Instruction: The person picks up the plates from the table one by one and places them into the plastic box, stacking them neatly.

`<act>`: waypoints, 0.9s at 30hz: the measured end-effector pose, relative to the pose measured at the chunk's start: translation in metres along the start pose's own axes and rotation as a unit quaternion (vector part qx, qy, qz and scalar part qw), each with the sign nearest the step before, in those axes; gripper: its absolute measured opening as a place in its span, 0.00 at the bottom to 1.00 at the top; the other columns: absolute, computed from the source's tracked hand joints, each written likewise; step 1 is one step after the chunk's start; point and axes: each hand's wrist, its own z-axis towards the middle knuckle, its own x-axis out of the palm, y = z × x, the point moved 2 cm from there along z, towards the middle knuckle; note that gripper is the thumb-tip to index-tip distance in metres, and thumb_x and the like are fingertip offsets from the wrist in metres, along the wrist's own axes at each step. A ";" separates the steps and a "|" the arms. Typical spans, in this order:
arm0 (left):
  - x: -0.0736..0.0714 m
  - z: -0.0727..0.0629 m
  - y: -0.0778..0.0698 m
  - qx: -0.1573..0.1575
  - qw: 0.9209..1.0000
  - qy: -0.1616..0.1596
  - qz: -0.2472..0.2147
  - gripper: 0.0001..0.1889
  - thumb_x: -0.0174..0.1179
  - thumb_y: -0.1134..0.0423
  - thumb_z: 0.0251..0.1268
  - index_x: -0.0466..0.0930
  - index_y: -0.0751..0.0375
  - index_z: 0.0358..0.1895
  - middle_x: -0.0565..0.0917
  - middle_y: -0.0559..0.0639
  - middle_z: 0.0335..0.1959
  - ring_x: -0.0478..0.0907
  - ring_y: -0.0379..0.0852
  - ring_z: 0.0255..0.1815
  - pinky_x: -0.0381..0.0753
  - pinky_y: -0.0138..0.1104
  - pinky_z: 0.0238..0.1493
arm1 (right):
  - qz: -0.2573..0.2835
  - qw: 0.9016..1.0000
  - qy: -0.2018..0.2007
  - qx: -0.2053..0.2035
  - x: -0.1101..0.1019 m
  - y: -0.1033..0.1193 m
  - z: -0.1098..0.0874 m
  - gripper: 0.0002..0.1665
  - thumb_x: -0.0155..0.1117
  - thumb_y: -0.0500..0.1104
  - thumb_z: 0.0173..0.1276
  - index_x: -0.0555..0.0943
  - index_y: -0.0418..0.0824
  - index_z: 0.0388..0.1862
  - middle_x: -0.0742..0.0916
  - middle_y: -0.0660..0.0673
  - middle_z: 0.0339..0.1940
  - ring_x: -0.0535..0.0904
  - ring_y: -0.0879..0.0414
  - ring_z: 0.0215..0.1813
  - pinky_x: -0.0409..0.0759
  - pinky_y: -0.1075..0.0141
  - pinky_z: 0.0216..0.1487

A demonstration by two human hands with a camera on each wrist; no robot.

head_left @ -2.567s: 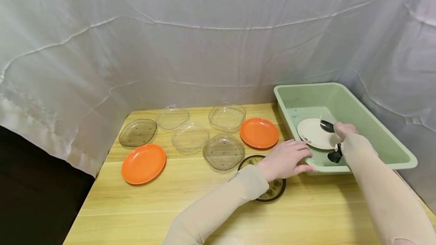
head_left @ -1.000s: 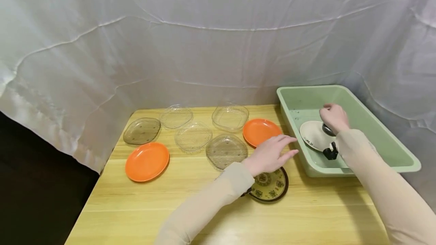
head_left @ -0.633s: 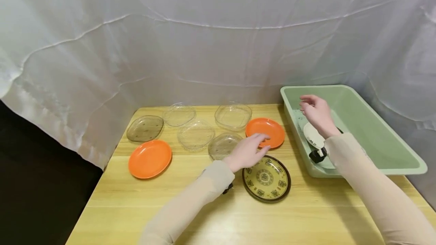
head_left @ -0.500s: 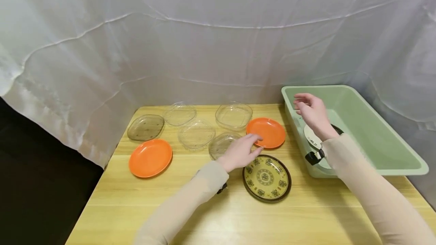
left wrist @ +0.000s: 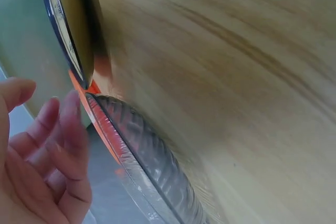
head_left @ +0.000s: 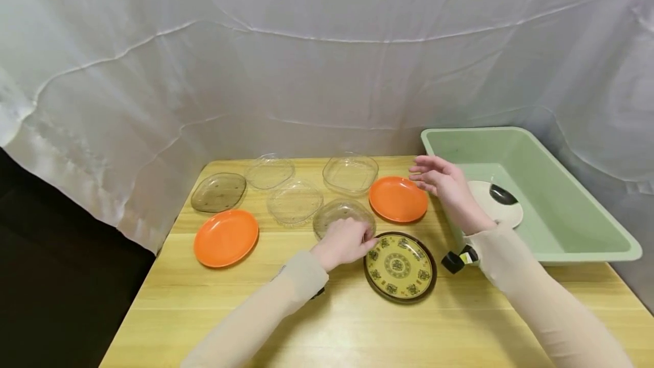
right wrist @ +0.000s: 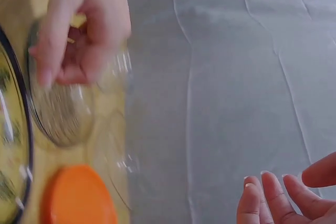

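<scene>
My left hand [head_left: 343,241] is above the near edge of a smoky clear glass plate [head_left: 334,214], its fingers loosely bent and holding nothing. In the left wrist view its fingers [left wrist: 71,166] are beside the rim of the ribbed glass plate [left wrist: 152,156], with a gap between. Just right of it lies a yellow patterned plate [head_left: 397,266] with a dark brown rim. My right hand [head_left: 444,186], also holding nothing, hangs over the left side of the green tub, its fingers pointing toward an orange plate [head_left: 397,199]. Its loosely bent fingers show in the right wrist view.
Inside the green tub [head_left: 582,197] sits a white plate [head_left: 490,206] with a black oval patch [head_left: 503,195], partly behind the right wrist. Several clear glass plates [head_left: 295,202] stand along the back. Another smoky plate [head_left: 218,192] and an orange plate [head_left: 226,238] are at left.
My right hand has left the white plate in the tub and come left over the tub's side. My left hand has moved from the tub's rim leftward to the smoky glass plate, uncovering the yellow plate.
</scene>
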 end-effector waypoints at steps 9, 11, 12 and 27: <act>0.005 -0.011 0.000 -0.031 0.998 0.030 0.039 0.26 0.57 0.36 0.69 0.72 0.47 0.16 0.74 0.39 0.14 0.71 0.37 0.16 0.71 0.30 0.21 | 0.047 0.998 0.019 0.027 0.022 -0.031 -0.010 0.17 0.43 0.32 0.77 0.74 0.41 0.57 0.87 0.58 0.41 0.84 0.65 0.45 0.84 0.73 0.53; 0.005 -0.013 0.000 -0.038 0.998 0.040 0.042 0.29 0.57 0.34 0.68 0.70 0.48 0.14 0.72 0.40 0.12 0.71 0.38 0.15 0.72 0.30 0.20 | 0.045 0.998 0.021 0.037 0.025 -0.039 -0.012 0.17 0.43 0.33 0.78 0.73 0.37 0.60 0.86 0.57 0.41 0.84 0.65 0.45 0.84 0.72 0.53; 0.005 -0.013 0.000 -0.041 0.997 0.044 0.047 0.29 0.56 0.33 0.68 0.70 0.49 0.15 0.72 0.40 0.12 0.71 0.38 0.15 0.73 0.31 0.21 | 0.043 0.998 0.022 0.043 0.026 -0.043 -0.013 0.18 0.42 0.33 0.78 0.72 0.36 0.62 0.86 0.57 0.42 0.84 0.65 0.45 0.84 0.72 0.53; 0.017 -0.021 0.000 -0.081 0.989 0.114 -0.045 0.35 0.59 0.33 0.65 0.76 0.55 0.64 0.77 0.39 0.05 0.77 0.36 0.08 0.82 0.30 0.40 | -0.010 0.995 0.028 0.094 0.033 -0.086 -0.012 0.26 0.41 0.32 0.75 0.63 0.25 0.71 0.84 0.48 0.47 0.84 0.61 0.47 0.84 0.66 0.58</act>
